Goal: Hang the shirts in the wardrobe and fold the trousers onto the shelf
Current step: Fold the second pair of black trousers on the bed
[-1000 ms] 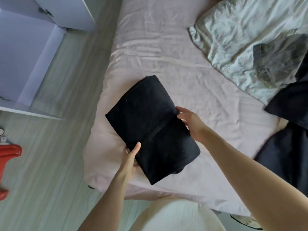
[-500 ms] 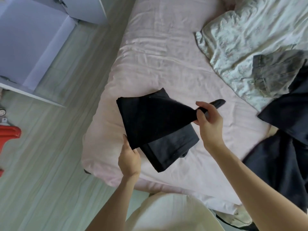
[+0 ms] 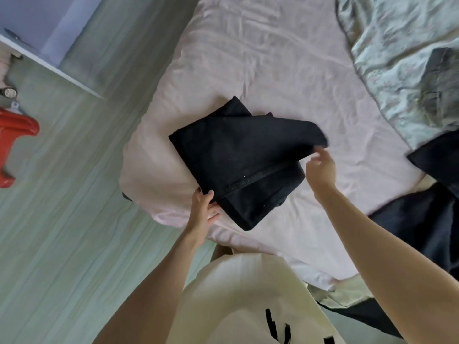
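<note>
Pink bed (image 3: 248,58) | trousers (image 3: 236,165) soft, floppy | left hand (image 3: 202,209) pinches near corner | right hand (image 3: 320,167) spread, touching top flap | grip folded edges

A bed (image 3: 260,58) in a wrinkled pale pink sheet carries folded black trousers (image 3: 236,160) between the left grip (image 3: 203,207) and right grip (image 3: 320,167); beyond the right grip lie a pale green quilt (image 3: 397,58) and dark garments (image 3: 422,232).
</note>
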`<state>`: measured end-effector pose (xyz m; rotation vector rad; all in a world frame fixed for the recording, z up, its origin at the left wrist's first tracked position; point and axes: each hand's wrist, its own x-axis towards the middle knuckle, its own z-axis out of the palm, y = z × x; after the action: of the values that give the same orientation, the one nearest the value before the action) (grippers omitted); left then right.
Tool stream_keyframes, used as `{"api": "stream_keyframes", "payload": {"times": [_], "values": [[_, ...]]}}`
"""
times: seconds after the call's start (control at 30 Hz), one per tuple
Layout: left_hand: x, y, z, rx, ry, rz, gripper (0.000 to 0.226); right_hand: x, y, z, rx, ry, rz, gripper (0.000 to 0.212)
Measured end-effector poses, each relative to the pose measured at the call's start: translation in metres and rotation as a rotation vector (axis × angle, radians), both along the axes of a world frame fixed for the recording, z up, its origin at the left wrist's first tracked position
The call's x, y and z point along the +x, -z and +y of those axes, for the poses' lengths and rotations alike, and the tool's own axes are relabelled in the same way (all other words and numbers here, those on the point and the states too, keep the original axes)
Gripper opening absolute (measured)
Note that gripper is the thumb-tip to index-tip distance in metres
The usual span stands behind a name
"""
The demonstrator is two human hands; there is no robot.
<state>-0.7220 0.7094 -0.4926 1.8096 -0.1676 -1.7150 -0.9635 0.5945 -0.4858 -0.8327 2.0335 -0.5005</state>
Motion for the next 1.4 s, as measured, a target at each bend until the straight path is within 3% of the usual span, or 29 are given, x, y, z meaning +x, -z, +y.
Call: {"api": "stream_keyframes", "payload": {"times": [0.07,0.13,0.2,0.27,0.33,0.43,0.5,0.63,0.77,0.9,1.03,1.13,1.27,1.4], "values": [[-0.005,-0.001,-0.001,-0.077,0.036,0.009,0.064,-0.002,0.004,0.017,0.134,-0.147,0.037,0.058],[-0.013,-0.003,-0.003,-0.166,0.124,-0.187,0.074,0.006,-0.005,0.042,-0.063,-0.396,0.123,0.055],[-0.020,-0.005,-0.005,-0.210,0.138,-0.458,0.065,0.014,-0.014,0.073,-0.344,-0.748,0.172,0.050],[-0.023,-0.011,-0.009,-0.244,0.133,-0.677,0.051,0.020,-0.016,0.103,-0.431,-1.131,0.319,0.069],[-0.020,-0.019,-0.017,-0.302,0.163,-0.851,0.035,0.027,-0.017,0.112,-0.356,-1.296,0.458,0.095],[-0.017,-0.044,-0.039,-0.427,0.250,-0.961,0.019,0.040,-0.021,0.093,-0.282,-1.198,0.562,0.102],[-0.018,-0.061,-0.057,-0.506,0.298,-0.966,0.015,0.046,-0.030,0.072,-0.273,-1.115,0.543,0.087],[-0.025,-0.091,-0.090,-0.502,0.357,-1.011,0.020,0.047,-0.052,0.044,-0.446,-0.883,0.404,0.044],[-0.026,-0.116,-0.111,-0.520,0.486,-1.123,0.022,0.048,-0.073,0.018,-0.365,-0.726,0.489,0.036],[-0.027,-0.145,-0.113,-0.665,0.577,-1.101,0.017,0.059,-0.092,-0.009,-0.324,-0.662,0.588,0.039],[-0.035,-0.167,-0.126,-0.746,0.608,-1.061,0.009,0.072,-0.109,-0.027,-0.318,-0.761,0.630,0.037],[-0.031,-0.171,-0.134,-0.679,0.606,-1.005,0.007,0.071,-0.112,-0.032,-0.299,-0.700,0.602,0.037],[-0.012,-0.170,-0.140,-0.526,0.419,-0.869,0.007,0.060,-0.112,-0.026,-0.357,-0.289,0.411,0.020],[-0.026,-0.179,-0.157,-0.586,0.465,-0.779,0.016,0.066,-0.119,-0.017,-0.485,-0.380,0.476,0.024]]}}
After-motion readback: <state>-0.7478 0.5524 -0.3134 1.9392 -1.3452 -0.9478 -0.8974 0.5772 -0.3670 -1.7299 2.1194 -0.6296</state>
